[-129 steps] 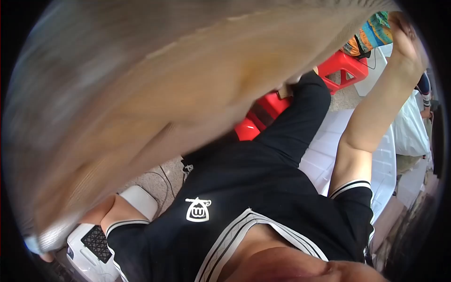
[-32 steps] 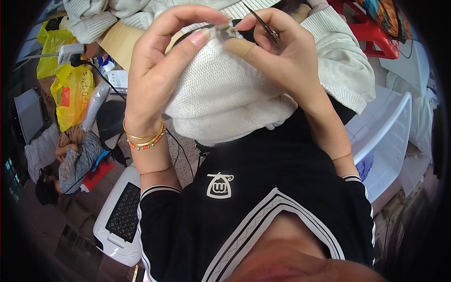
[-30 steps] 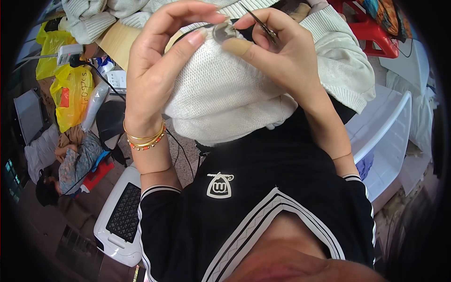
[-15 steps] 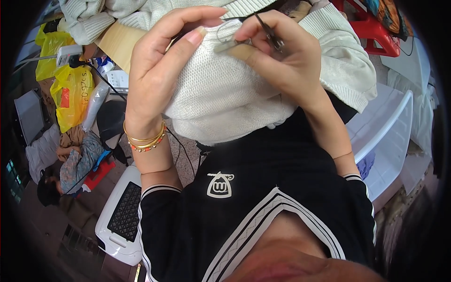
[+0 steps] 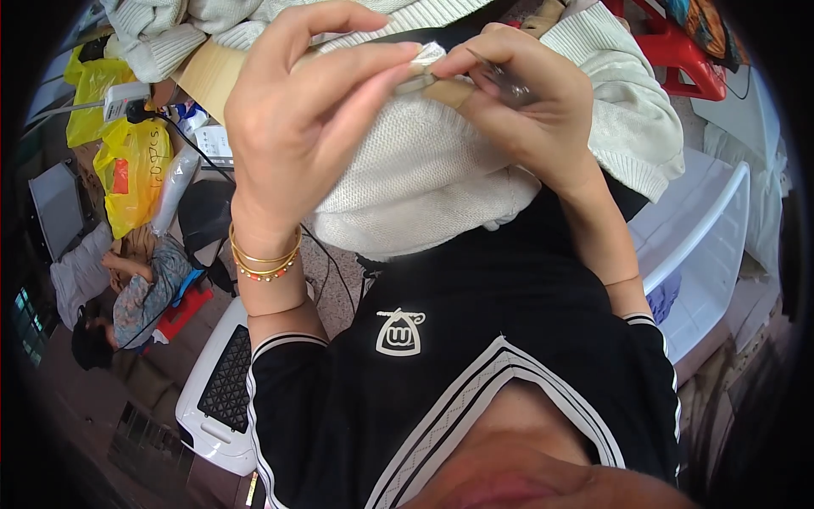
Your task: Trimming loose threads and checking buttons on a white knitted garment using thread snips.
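A cream knitted sweater [image 5: 411, 165] lies bunched across my lap, with a ribbed cuff hanging at the right. Near its upper edge, my left hand [image 5: 292, 123] is closed, thumb and forefinger pinching a small folded bit of the knit. My right hand [image 5: 538, 102] is closed at the same spot, its fingertips almost meeting the left ones. Small dark scissors [image 5: 506, 83], smeared by motion, are tucked in the right hand. A beige wrap [image 5: 449, 92] covers part of the right thumb. The fingers hide exactly what the right fingertips pinch.
More cream knitwear [image 5: 157, 38] lies at the far left beside a wooden board [image 5: 212, 76]. Yellow bags [image 5: 127, 170] and a black cord [image 5: 191, 148] are further left. A clear plastic bin [image 5: 704, 246] stands right, below a red stool [image 5: 691, 64]. Another person [image 5: 140, 288] sits at left.
My left hand has moved right and closed its thumb and forefinger on the sweater's edge beside the right fingertips. The scissors have shifted in my right hand and blurred.
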The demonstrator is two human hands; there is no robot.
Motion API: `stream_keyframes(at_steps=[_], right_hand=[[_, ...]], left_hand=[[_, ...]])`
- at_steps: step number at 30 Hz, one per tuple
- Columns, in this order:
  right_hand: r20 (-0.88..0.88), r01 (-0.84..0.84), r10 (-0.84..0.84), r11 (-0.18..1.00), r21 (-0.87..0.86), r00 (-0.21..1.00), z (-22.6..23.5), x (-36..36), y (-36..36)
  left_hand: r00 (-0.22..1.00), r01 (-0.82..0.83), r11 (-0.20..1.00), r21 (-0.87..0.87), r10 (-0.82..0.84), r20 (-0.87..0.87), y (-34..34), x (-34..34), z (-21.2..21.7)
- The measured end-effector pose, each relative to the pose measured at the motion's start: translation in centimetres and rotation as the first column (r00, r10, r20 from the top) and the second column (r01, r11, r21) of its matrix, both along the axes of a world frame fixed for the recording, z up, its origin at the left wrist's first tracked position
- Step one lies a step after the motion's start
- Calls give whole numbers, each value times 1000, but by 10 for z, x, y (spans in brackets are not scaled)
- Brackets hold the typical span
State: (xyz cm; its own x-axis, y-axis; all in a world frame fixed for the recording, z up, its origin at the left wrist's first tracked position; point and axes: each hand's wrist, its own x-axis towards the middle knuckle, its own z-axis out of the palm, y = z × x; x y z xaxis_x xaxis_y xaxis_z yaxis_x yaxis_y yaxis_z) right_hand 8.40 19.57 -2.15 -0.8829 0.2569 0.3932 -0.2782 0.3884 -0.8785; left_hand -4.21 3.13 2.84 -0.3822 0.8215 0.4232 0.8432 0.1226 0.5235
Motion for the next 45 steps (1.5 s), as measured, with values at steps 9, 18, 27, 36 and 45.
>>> stream_keyframes(at_steps=[9, 18, 27, 36, 45], right_hand=[[248, -111, 154, 977, -180, 956, 53, -3, 17], [182, -275, 231, 922, 272, 956, 60, -18, 34], [259, -309, 252, 927, 211, 933, 77, -21, 41], [468, -489, 326, 824, 286, 822, 100, -36, 44], [581, -539, 286, 778, 323, 762, 120, -41, 38]], left_hand=[[997, -59, 991, 117, 53, 56, -9, 4, -7], [997, -55, 977, 207, 65, -41, -11, 1, -16], [997, -33, 971, 235, 48, -56, -10, -2, -17], [998, -14, 968, 251, 31, -63, -10, -3, -16], [994, -26, 973, 231, 48, -94, -10, -2, -14]])
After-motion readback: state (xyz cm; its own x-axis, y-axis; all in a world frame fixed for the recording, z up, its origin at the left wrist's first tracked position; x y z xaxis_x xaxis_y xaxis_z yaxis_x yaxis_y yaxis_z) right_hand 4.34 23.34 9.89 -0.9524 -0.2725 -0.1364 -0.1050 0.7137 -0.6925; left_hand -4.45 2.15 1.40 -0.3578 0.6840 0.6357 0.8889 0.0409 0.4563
